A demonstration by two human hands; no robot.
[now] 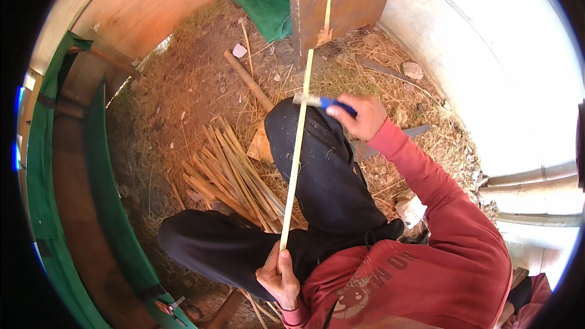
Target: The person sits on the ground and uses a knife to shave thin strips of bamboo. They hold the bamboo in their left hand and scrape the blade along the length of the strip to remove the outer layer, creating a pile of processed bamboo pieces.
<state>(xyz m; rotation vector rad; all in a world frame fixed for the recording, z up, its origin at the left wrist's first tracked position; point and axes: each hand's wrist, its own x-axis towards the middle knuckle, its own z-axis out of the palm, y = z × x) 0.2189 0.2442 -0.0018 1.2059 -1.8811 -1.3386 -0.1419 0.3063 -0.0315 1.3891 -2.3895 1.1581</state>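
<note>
My left hand (pixel 280 277) is closed around the lower end of a long, thin, pale wooden strip (pixel 295 170), which looks like split bamboo. The strip slants up and away over my right knee toward a brown board. In my right hand (pixel 365 114) is a blue-handled knife (pixel 329 104). Its pale blade lies across the strip just above the knee, apparently touching it; motion blurs the blade a little. Beside my legs, a loose pile of split strips (pixel 234 173) rests on the ground.
The upright brown board (pixel 341 0) ahead has a pale chipped streak. A round pole (pixel 247 78) and a saw-like blade (pixel 416 131) lie on the straw-covered ground. Green cloth (pixel 100 164) and wooden rails stand at left, a white wall (pixel 481 73) at right. Stones (pixel 412 70) are scattered about.
</note>
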